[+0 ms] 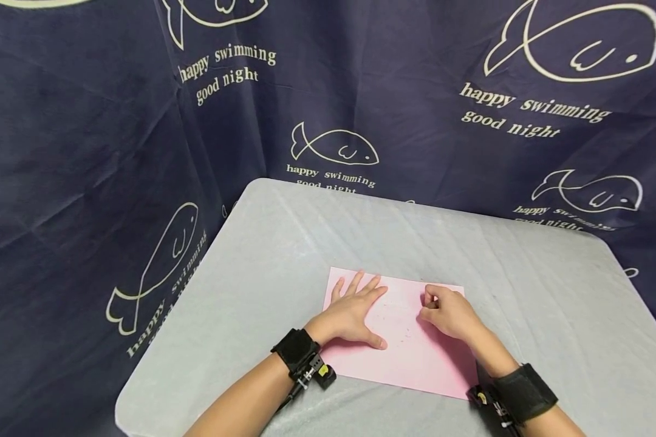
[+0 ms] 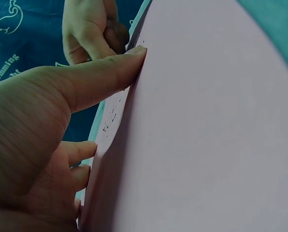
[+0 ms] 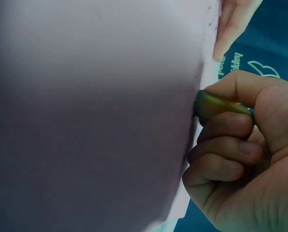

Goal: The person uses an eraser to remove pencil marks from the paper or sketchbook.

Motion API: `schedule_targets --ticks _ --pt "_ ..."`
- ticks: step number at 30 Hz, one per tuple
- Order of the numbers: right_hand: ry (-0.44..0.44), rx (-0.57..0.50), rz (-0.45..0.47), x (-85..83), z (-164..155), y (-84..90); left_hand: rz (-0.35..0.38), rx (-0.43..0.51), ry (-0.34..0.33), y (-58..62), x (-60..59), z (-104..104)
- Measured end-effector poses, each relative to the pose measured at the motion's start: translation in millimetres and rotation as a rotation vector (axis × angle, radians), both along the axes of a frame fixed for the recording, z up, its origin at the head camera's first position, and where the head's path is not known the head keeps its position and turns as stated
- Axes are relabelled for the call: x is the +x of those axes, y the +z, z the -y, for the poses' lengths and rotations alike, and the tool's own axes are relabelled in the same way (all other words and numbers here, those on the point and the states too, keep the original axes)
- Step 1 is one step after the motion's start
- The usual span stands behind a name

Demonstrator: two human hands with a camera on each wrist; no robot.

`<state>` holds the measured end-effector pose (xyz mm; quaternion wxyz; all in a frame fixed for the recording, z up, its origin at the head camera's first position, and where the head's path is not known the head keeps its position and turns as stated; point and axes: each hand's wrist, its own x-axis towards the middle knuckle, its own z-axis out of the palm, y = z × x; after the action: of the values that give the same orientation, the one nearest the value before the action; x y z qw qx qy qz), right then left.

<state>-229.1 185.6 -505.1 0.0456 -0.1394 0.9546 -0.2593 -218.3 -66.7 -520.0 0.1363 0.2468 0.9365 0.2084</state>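
I keep my left hand flat, its fingers spread to pin the pink sheet to the table, while my right hand pinches a small dark piece against it, pressing evenly.

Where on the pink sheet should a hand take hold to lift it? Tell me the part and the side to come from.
Take the near right corner of the pink sheet, coming from the table's near edge. The sheet lies flat on the table, so only an edge can be pinched. The left hand presses flat on its left part and the right hand, holding a small object, works on its far right.
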Motion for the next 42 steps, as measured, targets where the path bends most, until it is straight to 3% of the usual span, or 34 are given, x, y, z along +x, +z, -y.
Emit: schedule_targets --ticks 9,17,21,32,42 --pt "-0.002 0.083 0.006 -2.7 -2 6.6 0.002 0.008 -0.005 1.6 -0.3 -2" --pt "0.116 -0.126 0.124 -10.7 13 6.8 0.009 0.012 -0.003 0.1 0.2 -2" --pt "0.143 -0.141 0.141 -13.2 20 0.9 0.005 0.002 -0.003 0.3 0.6 -3" --pt "0.020 -0.014 0.071 -8.5 13 2.4 0.005 0.010 -0.006 1.3 -0.4 -1" --pt "-0.026 0.107 0.002 -6.6 3 2.3 0.004 0.008 -0.003 0.8 -0.4 1"
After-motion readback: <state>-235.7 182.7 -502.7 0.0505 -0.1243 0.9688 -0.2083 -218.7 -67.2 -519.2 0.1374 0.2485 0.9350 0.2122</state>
